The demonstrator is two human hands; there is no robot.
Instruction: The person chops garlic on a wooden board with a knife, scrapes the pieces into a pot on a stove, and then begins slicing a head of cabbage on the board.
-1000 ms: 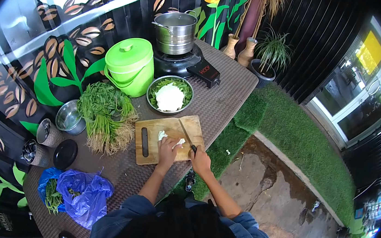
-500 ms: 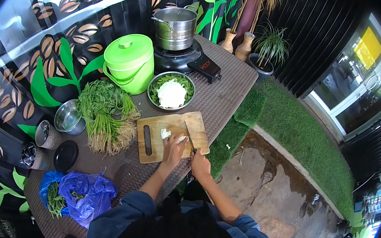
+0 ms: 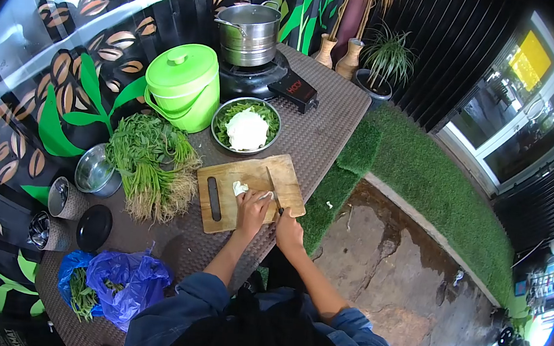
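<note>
A wooden cutting board lies at an angle on the table in front of me. My right hand is closed around the handle of a kitchen knife, whose blade points away across the board. Just left of the blade, my left hand has its fingers bent over a small white piece of food, mostly covered by them. Another crumpled white piece rests by those fingertips. Beyond the board, a metal bowl holds cut greens with a white heap on top.
Left of the board lies a bunch of rooted greens, beside a steel bowl. A lidded green bucket and a pot on a black stove stand behind. Blue plastic bags sit near left. The table's edge runs along the right.
The camera view has shifted slightly. My right hand and the knife have moved a little closer to my left hand, which still rests over the white piece.
</note>
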